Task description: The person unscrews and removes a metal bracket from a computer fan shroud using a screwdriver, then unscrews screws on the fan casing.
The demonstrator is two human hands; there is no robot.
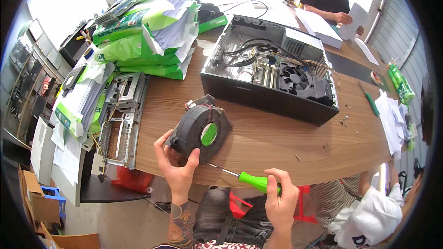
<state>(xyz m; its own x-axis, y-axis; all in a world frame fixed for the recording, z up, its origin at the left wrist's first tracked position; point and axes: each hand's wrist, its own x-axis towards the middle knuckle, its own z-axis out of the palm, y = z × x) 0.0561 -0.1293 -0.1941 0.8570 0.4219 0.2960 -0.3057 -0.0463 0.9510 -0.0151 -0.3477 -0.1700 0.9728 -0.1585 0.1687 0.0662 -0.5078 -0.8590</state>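
Observation:
My left hand (179, 170) grips a black blower fan (194, 127) by its lower left edge, thumb on the front. The fan has a round green label in its middle and is tilted up over the near edge of the table. In my right hand (282, 196) is a screwdriver with a bright green handle (253, 182). Its metal shaft points left, and the tip meets the fan's lower rim beside my left thumb. Behind the fan lies an opened black desktop computer case (272, 92), showing cables, memory sticks and a cooling fan inside.
Loose screws (344, 121) are scattered right of the case. A second green-handled screwdriver (370, 101) lies near the right edge. Metal drive brackets (122, 129) and stacked papers in green wrappers (143, 41) stand at left. Across the table, a person (328, 0) holds white sheets.

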